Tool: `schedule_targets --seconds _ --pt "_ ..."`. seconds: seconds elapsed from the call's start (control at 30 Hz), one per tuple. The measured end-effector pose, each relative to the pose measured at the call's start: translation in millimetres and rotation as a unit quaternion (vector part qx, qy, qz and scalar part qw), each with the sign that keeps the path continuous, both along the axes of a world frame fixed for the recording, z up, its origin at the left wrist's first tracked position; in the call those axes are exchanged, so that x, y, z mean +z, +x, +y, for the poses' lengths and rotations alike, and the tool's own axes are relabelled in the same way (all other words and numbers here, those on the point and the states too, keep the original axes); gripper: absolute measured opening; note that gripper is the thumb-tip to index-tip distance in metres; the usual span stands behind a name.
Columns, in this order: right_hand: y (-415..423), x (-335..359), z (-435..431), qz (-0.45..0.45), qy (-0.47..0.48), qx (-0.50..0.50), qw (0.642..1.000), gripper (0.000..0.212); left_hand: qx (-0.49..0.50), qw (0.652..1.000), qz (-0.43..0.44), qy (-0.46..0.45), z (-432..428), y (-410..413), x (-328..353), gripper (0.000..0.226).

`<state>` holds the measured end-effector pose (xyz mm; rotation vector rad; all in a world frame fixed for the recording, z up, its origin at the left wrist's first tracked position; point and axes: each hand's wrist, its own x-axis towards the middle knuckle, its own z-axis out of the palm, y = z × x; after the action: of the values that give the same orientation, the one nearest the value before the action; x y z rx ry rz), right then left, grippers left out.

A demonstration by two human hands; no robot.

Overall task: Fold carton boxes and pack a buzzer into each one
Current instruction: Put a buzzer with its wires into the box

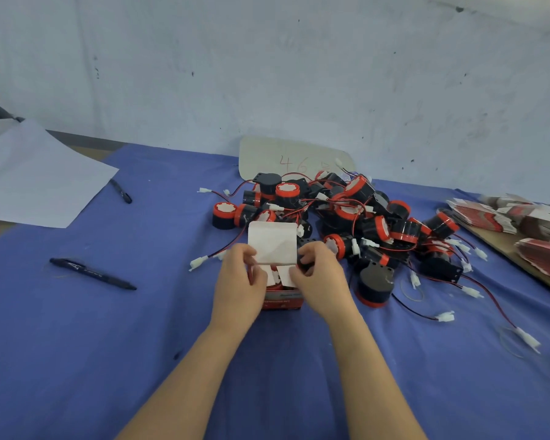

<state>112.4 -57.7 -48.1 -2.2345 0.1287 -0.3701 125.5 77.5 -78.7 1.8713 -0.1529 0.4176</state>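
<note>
The carton box point(272, 246) stands on the blue-clothed desk point(108, 344) at the centre of the view, directly in front of the person. Its white-lined lid flap is upright at 12 o'clock and its red printed face is toward the wearer at 6. The left hand point(240, 281) has its grip pinched on the box's left side near the flap's hinge. The right hand point(323, 281) curls its grip round the right side, its thumb on a small white side flap. Something red shows under those flaps, possibly a buzzer, but I cannot tell. Thin card like this should be light and springy, easy to crease or crush. It is probably best held by the corners and fold lines, with the flaps pressed near the hinge and not at the free edge. The buzzer pile point(346, 211) crowds in from 12 to 3 o'clock, touching or almost touching the box. Its red-and-black wires and white plugs trail outward, and they could snag a flap or a wrist. The buzzers look like hard plastic, denser than the box. Flat cartons point(502, 217) lie stacked at 3 o'clock near the desk's edge. A pen point(92, 274) lies at 9 o'clock, well apart. Open cloth stretches from 6 round to 9.
</note>
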Motion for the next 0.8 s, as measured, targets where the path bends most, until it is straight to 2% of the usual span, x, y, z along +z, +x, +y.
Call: schedule_targets --seconds 0.1,0.13,0.2,0.27,0.3,0.33,0.43,0.5,0.57,0.63,0.7,0.8 --pt "-0.5 1.0 -0.8 -0.004 -0.014 0.034 0.999 0.065 -0.025 0.999 0.027 -0.015 3.3 2.6 -0.6 0.039" --pt "-1.2 2.1 -1.2 -0.006 -0.008 0.056 0.998 0.071 -0.042 0.998 0.029 -0.022 4.0 3.2 0.9 0.043" --pt "-1.8 1.5 -2.6 -0.019 -0.036 0.088 0.995 0.057 -0.074 0.996 0.039 -0.039 7.0 5.4 2.1 0.042" --pt "-3.9 2.9 -2.7 -0.028 -0.066 0.098 0.993 0.025 -0.078 0.994 0.057 -0.047 9.7 8.1 2.5 0.030" --pt "-4.9 3.3 -3.4 -0.031 -0.046 0.096 0.994 0.011 -0.074 0.994 0.065 -0.046 10.5 8.5 2.7 0.027" --pt "-6.6 4.7 -4.0 -0.029 -0.010 0.097 0.995 0.006 -0.072 0.994 0.071 -0.046 11.0 7.8 2.5 0.025" --pt "-12.2 10.7 -9.9 -0.004 0.104 0.110 0.989 0.027 -0.072 0.994 0.069 -0.044 10.5 7.4 1.8 0.022" --pt "-14.0 11.9 -15.8 0.002 0.134 0.091 0.987 0.045 -0.078 0.994 0.063 -0.036 10.7 6.7 3.5 0.024" --pt "-14.2 9.3 -21.6 0.009 0.124 0.080 0.989 0.039 -0.084 0.994 0.063 -0.040 10.8 7.3 5.1 0.030" --pt "-14.6 3.6 -23.8 0.041 0.113 0.112 0.986 0.028 -0.098 0.990 0.080 -0.060 11.3 8.0 6.3 0.034" --pt "-16.9 -2.5 -25.5 0.059 0.094 0.130 0.985 0.039 -0.135 0.985 0.097 -0.040 11.9 4.8 6.8 0.034" --pt "-17.7 -5.7 -28.0 0.030 0.118 0.133 0.984 0.052 -0.164 0.982 0.091 -0.028 9.5 1.4 8.0 0.029"
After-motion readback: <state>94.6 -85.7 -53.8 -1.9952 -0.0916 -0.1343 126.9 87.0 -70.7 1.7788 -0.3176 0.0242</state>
